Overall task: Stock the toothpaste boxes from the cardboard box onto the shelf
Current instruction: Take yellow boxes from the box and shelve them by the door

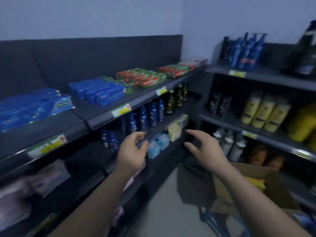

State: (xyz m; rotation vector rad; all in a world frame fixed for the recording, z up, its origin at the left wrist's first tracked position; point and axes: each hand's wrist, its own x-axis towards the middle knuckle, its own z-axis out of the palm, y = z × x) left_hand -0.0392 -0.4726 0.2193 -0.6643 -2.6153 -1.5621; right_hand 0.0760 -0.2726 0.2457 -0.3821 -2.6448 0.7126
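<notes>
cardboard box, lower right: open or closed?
Open. The cardboard box has no flap over its top, and yellow packs show inside.

The top shelf [145, 94] is dark, and toothpaste boxes lie flat on it in low stacked groups set side by side along its length. The blue boxes [100, 93] sit toward the left, the red-and-green boxes [143, 77] in the middle, and a second red-and-green group [174, 70] just beyond. The pale pinkish boxes [196, 62] at the far end are blurred. The cardboard box [277, 189] stands low at the right — brown, open at the top — with something yellow inside that is too blurred to tell.
</notes>
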